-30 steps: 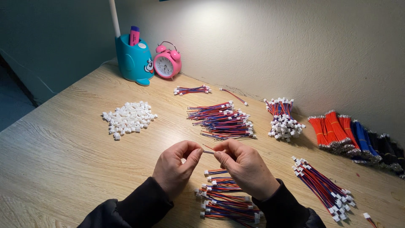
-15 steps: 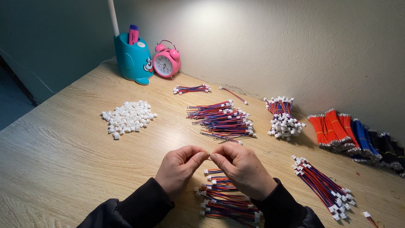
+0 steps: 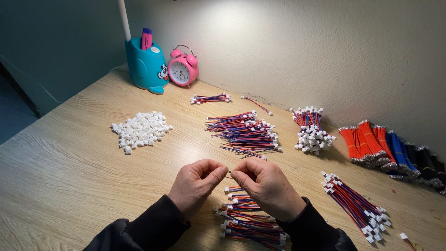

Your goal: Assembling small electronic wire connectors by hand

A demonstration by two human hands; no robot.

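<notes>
My left hand [image 3: 197, 183] and my right hand [image 3: 265, 186] meet above the near middle of the wooden table [image 3: 69, 162]. Their thumbs and forefingers pinch the two ends of a small wire piece [image 3: 229, 172] between them; most of it is hidden by the fingers. Right under my hands lies a pile of red-and-blue wires with white connectors [image 3: 246, 218]. A heap of loose white connectors [image 3: 139, 130] sits to the left.
More wire bundles lie at mid table [image 3: 244, 132], far back [image 3: 210, 98], upright at the right [image 3: 312, 130] and at the near right [image 3: 357, 207]. Red, blue and black wire bundles [image 3: 390, 146] line the wall. A teal pen holder [image 3: 146, 67] and a pink alarm clock [image 3: 183, 70] stand at the back.
My two hands have closed the gap between them, fingertips now nearly touching on the small wire piece. Nothing else on the table has moved.
</notes>
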